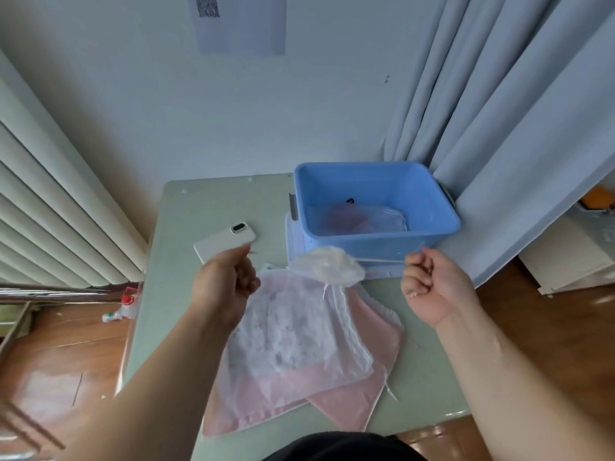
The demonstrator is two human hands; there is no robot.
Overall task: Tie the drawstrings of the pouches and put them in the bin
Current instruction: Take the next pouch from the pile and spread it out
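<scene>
A sheer white pouch [299,334] hangs above the table, its mouth gathered into a ruffle [327,266]. My left hand [226,281] pinches one drawstring end left of the ruffle. To the right, my right hand [432,284] grips the other drawstring [379,260], which runs taut from the ruffle. Pink pouches [349,410] lie flat on the table under the white one. The blue bin [376,207] stands at the back right of the table, with a tied pouch [366,217] lying inside.
A white phone [224,242] lies face down on the pale green table [426,377], left of the bin. A curtain [515,128] hangs behind the bin. A radiator [50,211] lines the left wall, with a small bottle [121,309] on the wooden floor below.
</scene>
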